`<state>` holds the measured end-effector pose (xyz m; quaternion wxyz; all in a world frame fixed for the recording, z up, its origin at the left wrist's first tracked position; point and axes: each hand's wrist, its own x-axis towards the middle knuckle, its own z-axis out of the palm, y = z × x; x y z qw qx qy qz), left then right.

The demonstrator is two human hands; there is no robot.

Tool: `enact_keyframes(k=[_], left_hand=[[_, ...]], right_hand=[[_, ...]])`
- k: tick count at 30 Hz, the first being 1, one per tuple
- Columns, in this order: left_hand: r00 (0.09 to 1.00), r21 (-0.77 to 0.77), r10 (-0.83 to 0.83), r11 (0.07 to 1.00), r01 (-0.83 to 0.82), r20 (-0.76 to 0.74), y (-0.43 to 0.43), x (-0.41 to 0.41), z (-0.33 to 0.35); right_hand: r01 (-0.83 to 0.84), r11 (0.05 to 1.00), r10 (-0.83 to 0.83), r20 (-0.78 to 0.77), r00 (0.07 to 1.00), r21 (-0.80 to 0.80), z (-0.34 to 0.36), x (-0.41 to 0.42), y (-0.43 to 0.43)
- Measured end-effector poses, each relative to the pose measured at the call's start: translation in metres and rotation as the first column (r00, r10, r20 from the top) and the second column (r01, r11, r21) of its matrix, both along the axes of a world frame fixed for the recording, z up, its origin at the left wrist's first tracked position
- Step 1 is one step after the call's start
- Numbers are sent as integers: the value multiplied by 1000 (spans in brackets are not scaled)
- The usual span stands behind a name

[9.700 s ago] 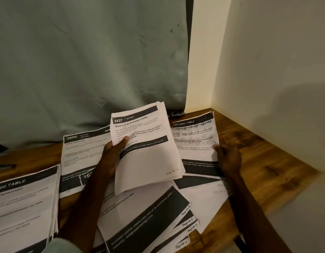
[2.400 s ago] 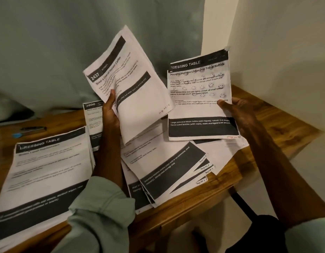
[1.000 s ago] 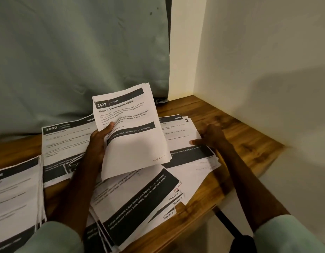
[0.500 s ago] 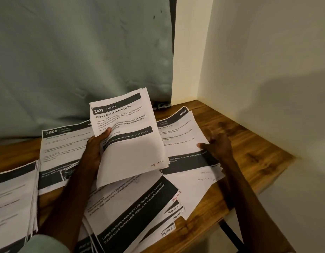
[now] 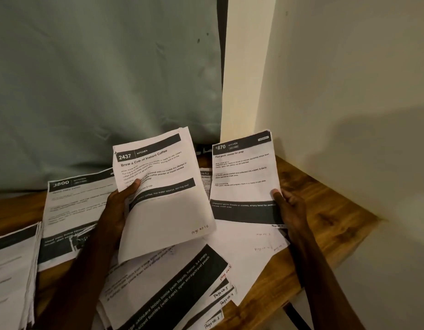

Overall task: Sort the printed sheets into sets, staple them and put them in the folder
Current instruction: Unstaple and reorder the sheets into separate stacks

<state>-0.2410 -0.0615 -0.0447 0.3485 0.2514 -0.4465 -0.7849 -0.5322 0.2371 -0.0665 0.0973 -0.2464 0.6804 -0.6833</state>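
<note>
The right hand [image 5: 290, 210] has lifted a garlic sheet [image 5: 242, 177] off the heap it was pressing half a second ago. That sheet now stands tilted up above the far right corner of the worktop [image 5: 325, 222], pinched at its right edge with the thumb in front and the fingers behind. The left hand [image 5: 118, 206] holds the coffee sheets [image 5: 163, 198] as before. Its thumb lies across the front near the left edge, and its grip is closed round a thin bundle raised over the middle of the worktop.

This paper is light and limp. A sheet held by one edge will probably droop, and loose sheets slide over each other easily and crease readily. A pinch at a side edge, with the bundle squared first, seems the safest hold.

Two lots are in hand. The right holds what looks like one sheet. The left bundle's top edge shows more than one sheet, though the number cannot be read.

Four heaps lie on the worktop:
- a right heap [image 5: 249, 253] under the garlic sheet
- a fanned heap [image 5: 172, 289] at the near edge, showing four handwritten page corners
- a 3800 heap [image 5: 72, 206] toward the far edge
- a thick stack [image 5: 13, 270] at the left edge

Behind the worktop are a curtain [image 5: 99, 79] and a wall [image 5: 349, 79].
</note>
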Motion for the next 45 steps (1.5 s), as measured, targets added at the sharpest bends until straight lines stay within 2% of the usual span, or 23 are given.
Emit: enact_keyframes(k=[4,9,26,29,32,35,39,45], left_hand=[[999,2,-31,1000,31,-5,-1,1,-1],[999,-10,-34,999,33,-6,1,2,1],[1000,-12,-15,1000,15,-14,0,2,3],[1000,-48,-6,999,6,-6,2,1,4],[1000,-52,0,999,0,-2,3,2,5],[1000,-48,17,999,-17,7,3,2,5],[1000,-53,3,999,-2,12,4,4,5],[1000,-40,17,999,-17,-6,10,3,9]], right_hand=[[-11,997,13,30,999,-72,5,6,1],[30,998,-26,55,998,-60,6,6,1],[23,995,-10,130,991,-99,9,9,2],[3,988,29,204,979,-155,12,11,2],[-22,972,104,343,934,-234,18,14,1],[-43,963,156,418,895,-266,20,14,-1],[-85,944,220,417,882,-317,18,14,-1],[-103,943,232,403,885,-317,16,13,-1]])
